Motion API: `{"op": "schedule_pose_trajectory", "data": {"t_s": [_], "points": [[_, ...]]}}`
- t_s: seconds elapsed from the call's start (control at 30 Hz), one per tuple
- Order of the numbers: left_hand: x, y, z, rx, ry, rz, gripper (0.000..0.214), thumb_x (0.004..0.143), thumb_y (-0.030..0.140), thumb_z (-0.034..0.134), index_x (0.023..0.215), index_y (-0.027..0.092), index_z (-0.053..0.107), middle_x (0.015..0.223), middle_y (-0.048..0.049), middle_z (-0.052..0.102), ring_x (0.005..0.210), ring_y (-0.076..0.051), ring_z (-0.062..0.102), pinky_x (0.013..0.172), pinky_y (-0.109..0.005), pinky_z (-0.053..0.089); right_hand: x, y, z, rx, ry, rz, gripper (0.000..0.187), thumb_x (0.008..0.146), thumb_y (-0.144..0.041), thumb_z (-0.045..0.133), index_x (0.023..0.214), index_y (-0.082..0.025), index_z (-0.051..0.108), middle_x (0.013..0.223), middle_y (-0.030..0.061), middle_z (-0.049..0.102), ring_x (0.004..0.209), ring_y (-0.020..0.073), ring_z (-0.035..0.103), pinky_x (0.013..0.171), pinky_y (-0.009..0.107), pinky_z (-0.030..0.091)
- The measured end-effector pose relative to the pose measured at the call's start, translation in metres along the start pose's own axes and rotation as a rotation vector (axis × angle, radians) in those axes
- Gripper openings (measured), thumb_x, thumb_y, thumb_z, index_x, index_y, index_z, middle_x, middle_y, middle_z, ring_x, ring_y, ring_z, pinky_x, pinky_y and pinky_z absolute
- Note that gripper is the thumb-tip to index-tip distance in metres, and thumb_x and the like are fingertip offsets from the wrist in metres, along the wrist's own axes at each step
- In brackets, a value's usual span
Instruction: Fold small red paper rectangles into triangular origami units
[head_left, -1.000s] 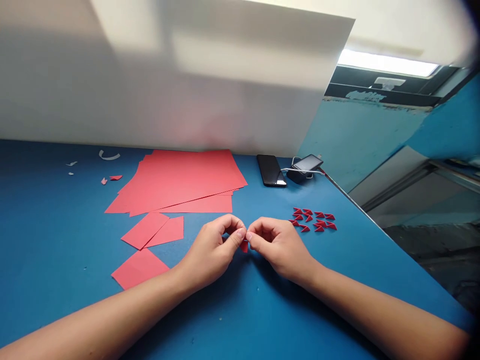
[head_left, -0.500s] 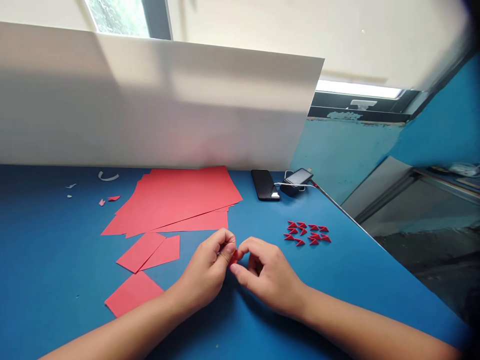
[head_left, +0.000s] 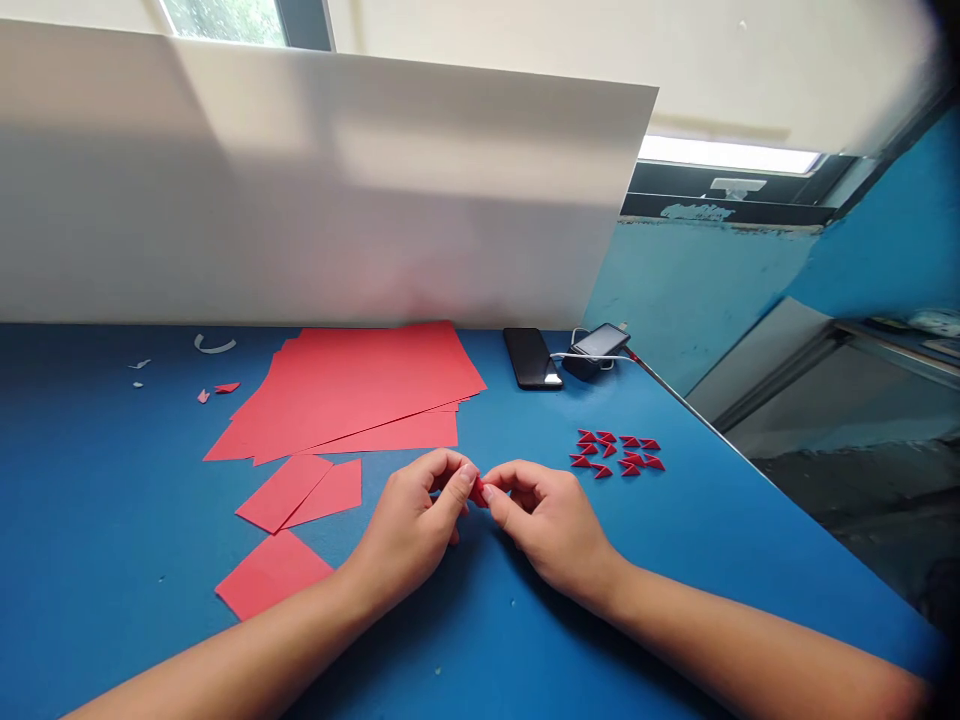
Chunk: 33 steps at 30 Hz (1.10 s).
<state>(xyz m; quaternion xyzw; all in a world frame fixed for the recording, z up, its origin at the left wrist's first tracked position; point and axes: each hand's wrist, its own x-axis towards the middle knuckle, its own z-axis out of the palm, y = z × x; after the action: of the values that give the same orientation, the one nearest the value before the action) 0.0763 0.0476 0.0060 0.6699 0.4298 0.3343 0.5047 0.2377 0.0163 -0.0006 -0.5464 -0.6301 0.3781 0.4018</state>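
My left hand (head_left: 416,525) and my right hand (head_left: 544,520) meet fingertip to fingertip over the blue table (head_left: 112,520). Between them they pinch a small folded red paper piece (head_left: 478,490), mostly hidden by the fingers. Both hands are closed on it. To the right of my right hand lies a cluster of several small folded red paper triangles (head_left: 616,453). Left of my left hand lie three small red paper rectangles (head_left: 296,490), and behind them a stack of large red paper sheets (head_left: 360,385).
A white board (head_left: 322,190) stands upright along the table's back. A black phone (head_left: 531,357) and a second device with a white cable (head_left: 596,347) lie at the back right. Paper scraps (head_left: 214,345) sit at the back left. The table's right edge (head_left: 720,445) runs diagonally.
My hands have stayed together on the small red piece, the fingers shifting on it. The view tilted up, then slightly back down.
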Motion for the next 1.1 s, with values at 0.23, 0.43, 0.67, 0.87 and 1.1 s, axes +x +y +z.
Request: {"op": "schedule_pose_trajectory", "data": {"t_s": [0.23, 0.43, 0.67, 0.87, 1.1], "points": [[-0.0002, -0.0025, -0.0007, -0.026, -0.013, 0.044, 0.029, 0.094, 0.042, 0.041, 0.079, 0.018, 0.049, 0.070, 0.0017, 0.055, 0.049, -0.008, 0.045, 0.048, -0.021, 0.037, -0.0008, -0.0039, 0.0026, -0.027, -0.013, 0.045, 0.025, 0.079, -0.037, 0.066, 0.097, -0.018, 0.067, 0.083, 0.0017, 0.069, 0.050, 0.0084, 0.045, 0.049, 0.023, 0.038], [0.0007, -0.0046, -0.0012, -0.029, -0.015, 0.014, 0.029, 0.095, 0.044, 0.040, 0.082, 0.019, 0.048, 0.062, 0.0041, 0.052, 0.048, -0.009, 0.046, 0.048, -0.021, 0.037, -0.0013, -0.0029, 0.0028, 0.000, 0.016, -0.010, 0.021, 0.087, -0.034, 0.057, 0.086, -0.018, 0.069, 0.073, 0.0013, 0.067, 0.054, 0.0102, 0.049, 0.052, 0.023, 0.039], [0.0041, -0.0090, -0.0044, -0.021, -0.022, -0.032, 0.030, 0.092, 0.045, 0.044, 0.085, 0.018, 0.053, 0.060, 0.0029, 0.057, 0.048, -0.011, 0.054, 0.049, -0.022, 0.040, 0.0023, -0.0010, -0.0006, 0.089, 0.008, 0.047, 0.024, 0.086, -0.038, 0.058, 0.085, -0.016, 0.068, 0.071, 0.0017, 0.064, 0.050, 0.0091, 0.047, 0.047, 0.021, 0.038], [0.0045, -0.0102, -0.0053, -0.023, -0.027, -0.021, 0.028, 0.091, 0.043, 0.046, 0.087, 0.017, 0.054, 0.059, 0.0022, 0.058, 0.047, -0.011, 0.055, 0.049, -0.022, 0.041, 0.0029, -0.0009, 0.0003, 0.094, -0.004, 0.072, 0.028, 0.088, -0.043, 0.055, 0.084, -0.017, 0.062, 0.056, -0.0026, 0.055, 0.045, 0.0095, 0.048, 0.044, 0.021, 0.037], [0.0037, -0.0105, -0.0044, -0.073, -0.049, -0.011, 0.026, 0.089, 0.043, 0.050, 0.085, 0.018, 0.054, 0.060, 0.0026, 0.056, 0.048, -0.010, 0.051, 0.046, -0.021, 0.041, 0.0036, 0.0031, 0.0015, 0.215, -0.018, 0.065, 0.029, 0.087, -0.045, 0.057, 0.088, -0.016, 0.060, 0.069, -0.0003, 0.061, 0.046, 0.0075, 0.046, 0.043, 0.020, 0.036]]}}
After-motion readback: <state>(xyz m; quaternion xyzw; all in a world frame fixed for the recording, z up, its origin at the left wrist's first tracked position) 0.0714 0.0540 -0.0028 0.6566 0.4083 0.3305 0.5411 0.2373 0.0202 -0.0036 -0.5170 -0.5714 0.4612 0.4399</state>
